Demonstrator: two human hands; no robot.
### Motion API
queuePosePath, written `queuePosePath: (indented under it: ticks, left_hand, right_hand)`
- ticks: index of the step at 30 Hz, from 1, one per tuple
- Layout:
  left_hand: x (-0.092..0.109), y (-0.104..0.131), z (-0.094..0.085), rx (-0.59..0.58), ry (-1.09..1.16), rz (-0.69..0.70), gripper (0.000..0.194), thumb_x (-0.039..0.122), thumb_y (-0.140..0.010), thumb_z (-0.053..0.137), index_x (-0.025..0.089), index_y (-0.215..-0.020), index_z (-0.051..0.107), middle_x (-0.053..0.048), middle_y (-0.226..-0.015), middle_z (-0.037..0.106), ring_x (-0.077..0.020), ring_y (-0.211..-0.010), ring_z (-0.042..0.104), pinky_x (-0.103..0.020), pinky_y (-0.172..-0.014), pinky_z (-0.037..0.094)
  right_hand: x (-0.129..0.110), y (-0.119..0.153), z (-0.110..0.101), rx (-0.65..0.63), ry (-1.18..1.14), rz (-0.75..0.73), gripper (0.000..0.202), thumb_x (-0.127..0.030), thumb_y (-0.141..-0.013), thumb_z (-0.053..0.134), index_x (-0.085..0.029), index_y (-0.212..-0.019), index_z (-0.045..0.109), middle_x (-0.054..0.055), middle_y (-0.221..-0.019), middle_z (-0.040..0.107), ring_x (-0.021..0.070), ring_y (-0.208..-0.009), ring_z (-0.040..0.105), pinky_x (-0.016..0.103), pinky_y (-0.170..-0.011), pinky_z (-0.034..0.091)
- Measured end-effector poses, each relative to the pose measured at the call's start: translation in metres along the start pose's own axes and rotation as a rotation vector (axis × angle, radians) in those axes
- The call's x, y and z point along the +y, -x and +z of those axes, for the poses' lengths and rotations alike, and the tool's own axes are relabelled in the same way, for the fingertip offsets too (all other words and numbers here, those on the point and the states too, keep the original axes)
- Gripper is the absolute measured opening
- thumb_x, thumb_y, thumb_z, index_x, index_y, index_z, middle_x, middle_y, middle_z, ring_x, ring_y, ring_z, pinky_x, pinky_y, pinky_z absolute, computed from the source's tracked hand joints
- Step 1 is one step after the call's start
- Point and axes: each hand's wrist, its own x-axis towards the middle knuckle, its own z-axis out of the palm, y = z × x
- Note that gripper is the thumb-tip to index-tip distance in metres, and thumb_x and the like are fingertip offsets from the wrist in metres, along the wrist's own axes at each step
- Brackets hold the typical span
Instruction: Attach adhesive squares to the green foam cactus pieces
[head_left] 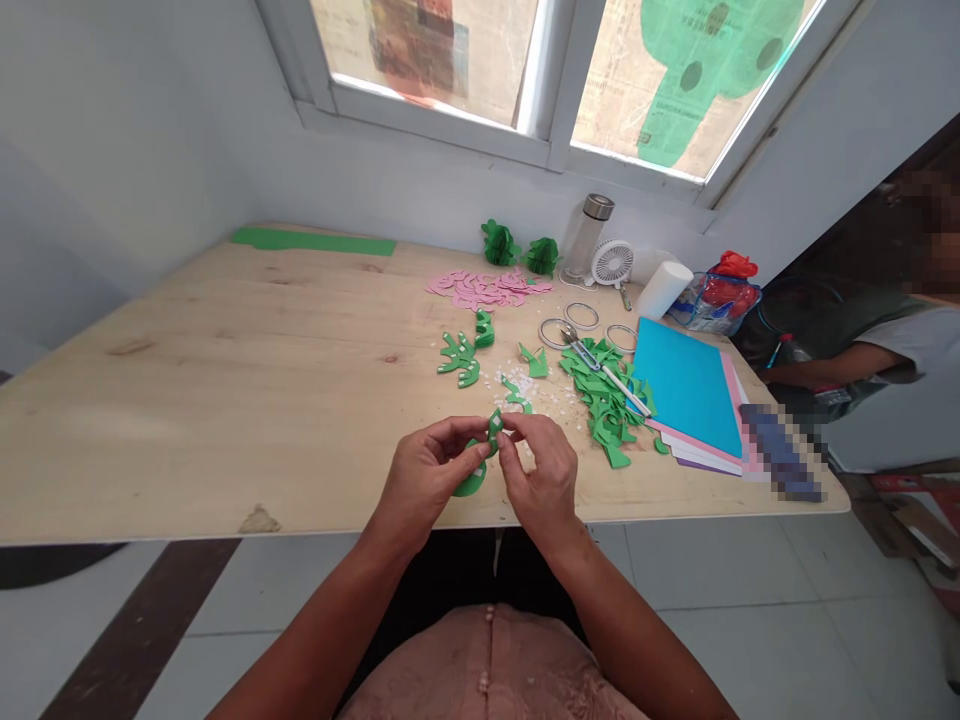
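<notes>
Near the table's front edge, my left hand [426, 478] pinches a green paper piece [470, 481] that has small white squares on it. My right hand [541, 468] closes thumb and forefinger on the upper end of the same piece. Just beyond my hands lies a curved green cutout [516, 392] among tiny white scraps [551, 392]. Farther off are more green cutouts with white squares [459, 358] and a folded green stack [484, 328]. Green paper offcuts [606, 405] are heaped to the right, with scissors [581, 350] and a white pen-like tool [626, 390] on top.
Pink cutouts [487, 288], green paper balls [499, 243], a glass bottle [587, 238] and a small fan [613, 262] stand or lie at the back. Metal rings [582, 316], a white roll [664, 290] and coloured sheets [686, 385] are right. Another person [892, 350] sits far right.
</notes>
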Motion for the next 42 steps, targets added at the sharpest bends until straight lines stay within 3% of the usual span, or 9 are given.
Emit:
queuePosePath:
  ticks: [6,19,25,42]
  left_hand:
    - [-0.0011,-0.0015,-0.0023,-0.014,-0.087,0.074,0.027,0.033,-0.063,0.076,0.017,-0.085,0.074,-0.005,-0.078,0.073,-0.0165,-0.069,0.065,-0.024,-0.061,0.052]
    - [-0.0008,-0.0016,-0.0019,0.092,-0.398,0.240,0.016,0.032,-0.070,0.067,0.019,-0.077,0.075,-0.004,-0.077,0.074,-0.0205,-0.077,0.069,-0.028,-0.068,0.055]
    - [0.0037,0.0007,0.0004,0.113,-0.441,0.251,0.014,0.029,-0.071,0.066,0.020,-0.077,0.074,-0.001,-0.075,0.074,-0.0190,-0.073,0.069,-0.028,-0.073,0.055]
    - [0.0034,-0.0003,0.0000,0.121,-0.383,0.212,0.014,0.029,-0.069,0.067,0.020,-0.075,0.075,-0.002,-0.073,0.074,-0.0204,-0.072,0.068,-0.027,-0.063,0.055]
  right_hand:
    - [0.0016,-0.0012,-0.0025,-0.014,0.100,-0.078,0.013,-0.017,-0.089,0.053,-0.018,-0.095,0.064,0.006,-0.082,0.072,0.0183,-0.076,0.065,0.032,-0.071,0.046]
    - [0.0037,-0.0042,-0.0045,-0.026,0.197,-0.181,0.011,-0.018,-0.089,0.055,-0.017,-0.087,0.065,0.004,-0.073,0.071,0.0159,-0.068,0.063,0.031,-0.066,0.041]
    - [0.0045,-0.0056,-0.0044,-0.052,0.210,-0.201,0.012,-0.017,-0.089,0.054,-0.017,-0.085,0.065,0.004,-0.070,0.070,0.0155,-0.066,0.062,0.031,-0.066,0.041]
    - [0.0067,-0.0058,-0.0052,-0.071,0.117,-0.149,0.012,-0.019,-0.089,0.053,-0.017,-0.089,0.065,0.005,-0.075,0.071,0.0169,-0.069,0.063,0.031,-0.067,0.044]
